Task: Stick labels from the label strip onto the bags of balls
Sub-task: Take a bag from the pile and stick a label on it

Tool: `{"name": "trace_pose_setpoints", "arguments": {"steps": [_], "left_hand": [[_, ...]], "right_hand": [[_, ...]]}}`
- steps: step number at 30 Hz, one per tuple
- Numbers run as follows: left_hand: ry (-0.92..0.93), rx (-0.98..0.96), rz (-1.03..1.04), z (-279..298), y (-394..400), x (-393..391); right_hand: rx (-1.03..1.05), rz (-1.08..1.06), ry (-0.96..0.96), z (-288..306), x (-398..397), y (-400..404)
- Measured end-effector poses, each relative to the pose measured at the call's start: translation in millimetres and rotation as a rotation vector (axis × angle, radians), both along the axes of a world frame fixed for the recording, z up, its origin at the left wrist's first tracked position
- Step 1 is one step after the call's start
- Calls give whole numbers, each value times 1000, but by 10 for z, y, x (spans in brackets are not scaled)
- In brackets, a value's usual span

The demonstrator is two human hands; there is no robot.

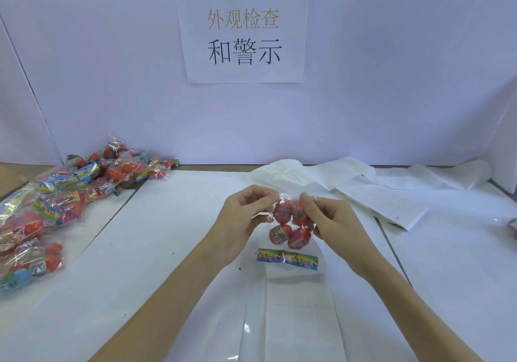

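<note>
A clear bag of red balls [289, 226] hangs in the air over the white table, its colourful header card [288, 258] at the bottom. My left hand [240, 219] pinches the bag's top left edge. My right hand [330, 222] grips the bag's upper right side with curled fingers. The white label strip [377, 194] lies folded behind my hands and trails to the back right. Another stretch of white strip [296, 314] runs under the bag toward the near edge.
A heap of several bags of balls [56, 205] covers the left side of the table. Another bag [512, 226] peeks in at the right edge. A white partition with a printed paper sign [243, 29] closes the back; side panels stand left and right.
</note>
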State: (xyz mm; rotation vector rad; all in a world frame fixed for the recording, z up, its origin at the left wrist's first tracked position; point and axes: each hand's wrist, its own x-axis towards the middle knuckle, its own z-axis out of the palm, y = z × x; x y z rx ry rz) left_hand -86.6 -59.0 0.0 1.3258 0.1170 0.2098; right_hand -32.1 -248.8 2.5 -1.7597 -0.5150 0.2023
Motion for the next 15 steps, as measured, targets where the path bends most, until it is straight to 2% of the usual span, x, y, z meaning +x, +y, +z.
{"name": "trace_pose_setpoints", "arguments": {"steps": [2,5,9,11,13,15], "left_hand": [[21,-90,-22,11,46,10],[18,-60,23,15,55,19],[62,-241,86,2,75,26],[80,-298,35,11,118,18],[91,-284,-17,32,147,17],[149,-171,-48,48,135,26]], "right_hand": [[-32,-15,-14,-1,1,7],[-11,6,-12,20,-38,35],[-9,204,117,23,-44,19],[38,183,174,20,-32,19],[114,145,185,46,-22,10],[101,132,136,65,-11,-16]]}}
